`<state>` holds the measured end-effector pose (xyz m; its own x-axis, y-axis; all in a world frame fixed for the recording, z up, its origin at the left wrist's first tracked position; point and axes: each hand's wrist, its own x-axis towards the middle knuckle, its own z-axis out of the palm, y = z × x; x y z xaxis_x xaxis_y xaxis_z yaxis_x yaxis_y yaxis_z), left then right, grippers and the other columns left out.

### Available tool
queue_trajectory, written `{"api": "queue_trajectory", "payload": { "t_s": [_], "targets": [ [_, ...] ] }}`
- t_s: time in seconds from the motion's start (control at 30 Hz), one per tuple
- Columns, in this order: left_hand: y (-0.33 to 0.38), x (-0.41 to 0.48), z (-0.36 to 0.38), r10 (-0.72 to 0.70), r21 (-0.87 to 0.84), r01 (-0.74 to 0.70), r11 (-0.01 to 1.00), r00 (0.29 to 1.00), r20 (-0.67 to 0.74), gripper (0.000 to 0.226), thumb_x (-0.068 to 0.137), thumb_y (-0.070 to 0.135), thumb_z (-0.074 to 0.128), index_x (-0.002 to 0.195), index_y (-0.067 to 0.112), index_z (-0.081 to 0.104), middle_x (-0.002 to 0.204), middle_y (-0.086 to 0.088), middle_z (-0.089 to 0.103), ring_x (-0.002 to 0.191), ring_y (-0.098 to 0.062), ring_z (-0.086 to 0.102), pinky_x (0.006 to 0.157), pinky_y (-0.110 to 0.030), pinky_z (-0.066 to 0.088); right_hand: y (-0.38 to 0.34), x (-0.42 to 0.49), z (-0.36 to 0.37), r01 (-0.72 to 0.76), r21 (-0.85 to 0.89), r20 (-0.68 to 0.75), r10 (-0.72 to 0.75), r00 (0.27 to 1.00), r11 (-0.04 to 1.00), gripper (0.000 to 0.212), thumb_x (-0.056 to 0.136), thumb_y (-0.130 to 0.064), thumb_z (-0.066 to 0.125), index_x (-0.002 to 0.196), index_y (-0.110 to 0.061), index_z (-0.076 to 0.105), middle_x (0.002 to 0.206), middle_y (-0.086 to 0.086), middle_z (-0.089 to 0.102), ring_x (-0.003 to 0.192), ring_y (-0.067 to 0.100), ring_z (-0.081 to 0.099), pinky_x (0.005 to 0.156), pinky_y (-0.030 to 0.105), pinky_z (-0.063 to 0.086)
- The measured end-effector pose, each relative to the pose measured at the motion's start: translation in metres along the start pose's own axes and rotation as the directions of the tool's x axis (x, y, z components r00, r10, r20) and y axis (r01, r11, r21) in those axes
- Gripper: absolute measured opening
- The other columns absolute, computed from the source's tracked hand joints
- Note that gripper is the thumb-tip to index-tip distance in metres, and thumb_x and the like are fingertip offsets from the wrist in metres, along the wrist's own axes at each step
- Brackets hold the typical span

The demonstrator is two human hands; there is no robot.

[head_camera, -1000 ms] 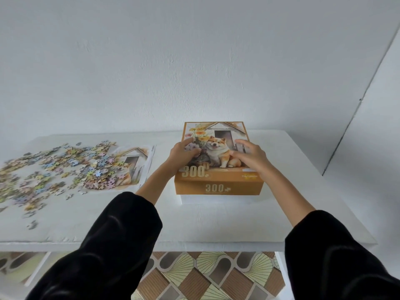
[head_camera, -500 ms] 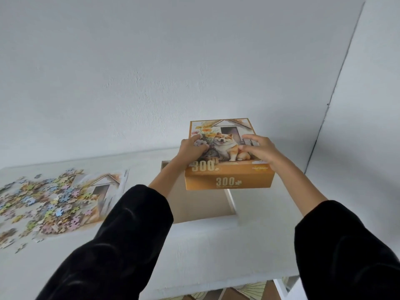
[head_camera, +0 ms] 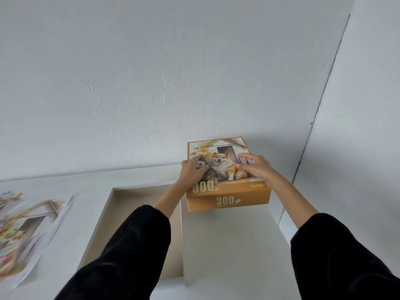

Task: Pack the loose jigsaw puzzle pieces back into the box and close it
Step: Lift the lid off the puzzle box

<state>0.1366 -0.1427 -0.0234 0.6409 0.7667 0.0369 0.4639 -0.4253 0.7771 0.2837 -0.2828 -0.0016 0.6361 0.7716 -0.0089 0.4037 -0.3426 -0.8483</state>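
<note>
The orange box lid (head_camera: 229, 200), with a dog picture and "300" on it, hangs above the table at the far right. My left hand (head_camera: 191, 173) grips its left edge and my right hand (head_camera: 257, 169) grips its right side, fingers spread over the top. The open box base (head_camera: 112, 191), white outside and beige inside, lies on the table to the left of the lid, partly under my left sleeve. Nothing shows inside the visible part of it. A few loose puzzle pieces (head_camera: 9, 197) show at the left edge of the view.
A printed picture sheet (head_camera: 36, 224) lies on the white table (head_camera: 91, 180) left of the base. White walls stand close behind and to the right, meeting in a corner near the lid. My black sleeves fill the foreground.
The lid has come up off the base and shifted right and back, uncovering the base. My view has moved closer and rightward, so most loose pieces have left the frame.
</note>
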Motion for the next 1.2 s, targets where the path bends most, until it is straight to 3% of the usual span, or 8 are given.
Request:
{"api": "queue_trajectory", "payload": {
  "t_s": [0.67,1.07,1.2],
  "targets": [
    [-0.023,0.032,0.03,-0.12,0.078,0.121,0.99,0.993,-0.008,0.057,0.092,0.03,0.053,0.143,0.02,0.031,0.142,-0.02,0.025,0.129,-0.035,0.034,0.105,-0.038,0.033,0.05,0.054,0.025,-0.02,0.03,0.093,0.017,0.996,0.999,0.048,0.086,-0.023,0.062,0.132,-0.02,0.049,0.145,0.006,0.041,0.136,0.024,0.033,0.109,0.035,0.028],
    [-0.026,0.037,0.027,-0.141,0.119,0.139,0.983,0.99,0.004,0.057,0.091,0.036,0.053,0.142,0.024,0.03,0.142,-0.019,0.025,0.131,-0.035,0.03,0.109,-0.044,0.032,0.054,0.064,0.033,0.015,-0.041,0.079,-0.012,0.997,0.999,0.048,0.087,-0.028,0.06,0.133,-0.023,0.048,0.143,0.008,0.042,0.134,0.026,0.035,0.107,0.037,0.03],
    [-0.024,0.034,0.021,-0.119,0.132,0.117,0.984,0.993,0.011,0.057,0.09,0.032,0.054,0.142,0.02,0.033,0.142,-0.019,0.024,0.129,-0.035,0.034,0.107,-0.044,0.035,0.051,0.062,0.035,0.028,-0.12,-0.026,-0.031,0.999,0.992,0.049,0.083,-0.03,0.062,0.13,-0.024,0.05,0.137,0.014,0.045,0.131,0.03,0.037,0.106,0.04,0.033]
  ]
}}
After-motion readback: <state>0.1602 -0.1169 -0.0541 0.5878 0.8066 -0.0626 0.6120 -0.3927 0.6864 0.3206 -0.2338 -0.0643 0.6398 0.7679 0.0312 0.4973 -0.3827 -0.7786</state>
